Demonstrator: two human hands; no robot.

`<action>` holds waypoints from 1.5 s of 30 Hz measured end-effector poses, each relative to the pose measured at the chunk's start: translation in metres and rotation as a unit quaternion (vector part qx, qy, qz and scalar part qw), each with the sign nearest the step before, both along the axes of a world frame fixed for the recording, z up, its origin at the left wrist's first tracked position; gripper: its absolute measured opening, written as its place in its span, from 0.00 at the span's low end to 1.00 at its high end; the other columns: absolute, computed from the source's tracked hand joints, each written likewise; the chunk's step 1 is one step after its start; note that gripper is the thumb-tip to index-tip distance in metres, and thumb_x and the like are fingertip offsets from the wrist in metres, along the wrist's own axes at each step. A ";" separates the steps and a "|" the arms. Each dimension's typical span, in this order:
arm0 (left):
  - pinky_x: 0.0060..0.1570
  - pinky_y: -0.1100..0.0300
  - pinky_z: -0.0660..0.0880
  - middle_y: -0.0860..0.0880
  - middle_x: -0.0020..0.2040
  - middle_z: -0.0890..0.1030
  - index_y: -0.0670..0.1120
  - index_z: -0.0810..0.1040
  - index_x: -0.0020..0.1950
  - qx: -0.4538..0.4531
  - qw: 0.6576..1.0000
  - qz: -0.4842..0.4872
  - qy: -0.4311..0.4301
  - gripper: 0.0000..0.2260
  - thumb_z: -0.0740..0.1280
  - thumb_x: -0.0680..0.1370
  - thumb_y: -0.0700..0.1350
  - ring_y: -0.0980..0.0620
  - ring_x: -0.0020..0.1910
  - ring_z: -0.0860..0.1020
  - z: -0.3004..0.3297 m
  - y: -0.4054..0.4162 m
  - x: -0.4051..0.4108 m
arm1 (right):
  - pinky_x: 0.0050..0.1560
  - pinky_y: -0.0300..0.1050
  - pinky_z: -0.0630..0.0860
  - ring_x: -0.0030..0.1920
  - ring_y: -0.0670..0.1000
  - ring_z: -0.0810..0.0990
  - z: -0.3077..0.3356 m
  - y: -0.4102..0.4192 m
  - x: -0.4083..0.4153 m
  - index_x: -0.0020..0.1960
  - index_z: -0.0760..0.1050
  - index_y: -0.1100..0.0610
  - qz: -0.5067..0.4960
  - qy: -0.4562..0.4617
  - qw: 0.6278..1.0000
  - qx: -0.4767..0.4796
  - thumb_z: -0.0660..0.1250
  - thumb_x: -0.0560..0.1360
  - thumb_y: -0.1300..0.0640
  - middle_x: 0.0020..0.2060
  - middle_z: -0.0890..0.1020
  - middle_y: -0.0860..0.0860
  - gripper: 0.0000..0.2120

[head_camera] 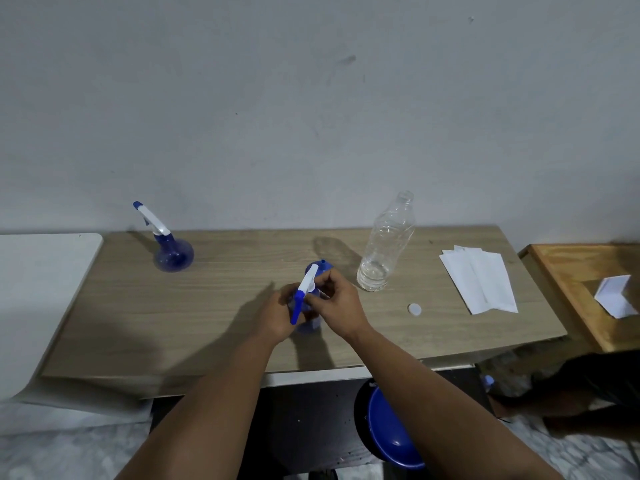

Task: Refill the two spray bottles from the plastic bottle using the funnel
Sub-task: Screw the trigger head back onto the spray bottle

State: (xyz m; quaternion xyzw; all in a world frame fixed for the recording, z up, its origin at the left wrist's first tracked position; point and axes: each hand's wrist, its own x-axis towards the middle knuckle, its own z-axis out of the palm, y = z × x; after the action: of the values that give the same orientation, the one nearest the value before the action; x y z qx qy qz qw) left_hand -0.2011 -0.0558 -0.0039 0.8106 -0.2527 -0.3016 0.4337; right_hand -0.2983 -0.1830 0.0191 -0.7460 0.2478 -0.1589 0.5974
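While viewed from above through the head camera, recorded left to right as follows.

Far left: white surface (pixel 41 271) abutting the wooden table (pixel 242 344). On the table's far left, upright: first spray bottle (pixel 172 252), round blue body, white trigger head with blue nozzle tip, standing alone and well apart from both hands.

Centre, near edge of table: second spray bottle (pixel 310 322), blue body mostly hidden behind the hands. Left hand (pixel 277 318) wrapped around that body, fingers curled on it. Spray head (pixel 304 292), white with blue dip portion, tilted above the bottle's neck and pinched by the right hand (pixel 337 303) at its white collar. Cannot tell whether the head is seated on the neck or lifted clear. Just behind the hands, a blue funnel-like piece (pixel 323 265), partly hidden; identity not certain.

Right of centre: clear plastic bottle (pixel 384 251), upright, uncapped, a small amount of clear liquid at the bottom. Near it, toward the near edge: white cap (pixel 414 309) lying flat on the table.

Far right of table: white folded papers (pixel 481 278), overlapping. Beyond the table's right end: wooden tray (pixel 571 289) holding a folded white paper (pixel 616 294).

Below the table's near edge: blue stool seat (pixel 391 431).
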 end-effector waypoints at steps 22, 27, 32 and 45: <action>0.58 0.58 0.76 0.57 0.53 0.84 0.52 0.81 0.57 -0.030 0.998 0.041 0.045 0.25 0.79 0.62 0.56 0.60 0.56 0.81 0.012 0.017 -0.046 | 0.38 0.39 0.72 0.34 0.44 0.74 0.030 0.016 0.004 0.43 0.71 0.49 -0.043 -0.022 0.999 -0.011 0.77 0.69 0.54 0.34 0.77 0.41 0.14; 0.53 0.65 0.76 0.55 0.52 0.85 0.50 0.82 0.58 -0.038 0.997 0.053 0.036 0.19 0.80 0.68 0.48 0.61 0.54 0.81 0.035 0.039 -0.049 | 0.37 0.33 0.71 0.33 0.40 0.76 0.053 0.032 0.013 0.54 0.81 0.44 0.035 -0.019 0.999 0.011 0.64 0.74 0.60 0.38 0.80 0.40 0.15; 0.50 0.70 0.74 0.62 0.51 0.84 0.57 0.82 0.58 -0.008 0.997 0.078 0.020 0.20 0.79 0.67 0.50 0.66 0.53 0.80 0.047 0.071 -0.046 | 0.34 0.41 0.69 0.30 0.47 0.68 0.065 0.052 0.023 0.44 0.84 0.46 0.070 -0.047 0.996 0.018 0.65 0.76 0.64 0.29 0.76 0.49 0.15; 0.62 0.52 0.77 0.64 0.58 0.82 0.63 0.76 0.65 0.073 0.996 0.048 0.011 0.39 0.81 0.56 0.67 0.64 0.57 0.80 0.040 0.091 -0.055 | 0.40 0.46 0.80 0.39 0.51 0.80 0.062 0.052 0.009 0.56 0.79 0.52 0.194 -0.055 0.979 -0.010 0.64 0.76 0.66 0.51 0.84 0.52 0.13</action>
State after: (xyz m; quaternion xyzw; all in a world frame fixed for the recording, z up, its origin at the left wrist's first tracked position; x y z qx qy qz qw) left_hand -0.2561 0.0356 0.0361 0.8479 -0.1865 -0.3067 0.3903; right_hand -0.2894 -0.1307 0.0814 -0.7761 0.0634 -0.0838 0.6218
